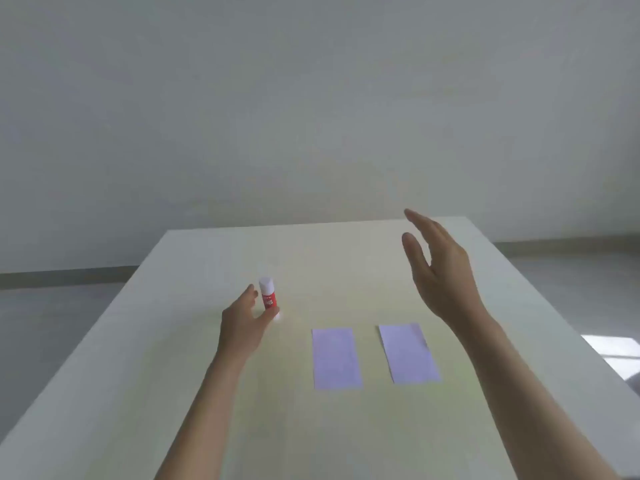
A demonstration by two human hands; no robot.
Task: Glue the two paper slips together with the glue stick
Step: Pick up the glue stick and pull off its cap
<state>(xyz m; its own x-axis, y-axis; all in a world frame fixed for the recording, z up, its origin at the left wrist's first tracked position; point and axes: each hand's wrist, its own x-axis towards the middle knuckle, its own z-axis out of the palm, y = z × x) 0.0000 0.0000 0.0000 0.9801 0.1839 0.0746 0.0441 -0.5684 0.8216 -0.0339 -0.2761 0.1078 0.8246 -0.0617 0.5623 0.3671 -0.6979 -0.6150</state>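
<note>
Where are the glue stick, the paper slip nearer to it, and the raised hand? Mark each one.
glue stick point(269, 299), head view, on the red label of its body.
left paper slip point(336, 358), head view, on the middle of the sheet.
right hand point(440, 271), head view, on the back of the hand.

I read the scene as evenly lit by soft, diffuse light. A bright glare patch sits at the right edge of the desk point(613, 351). Shadows are faint. The whole frame is slightly soft, and the desk edges splay outward with wide-angle distortion.
</note>
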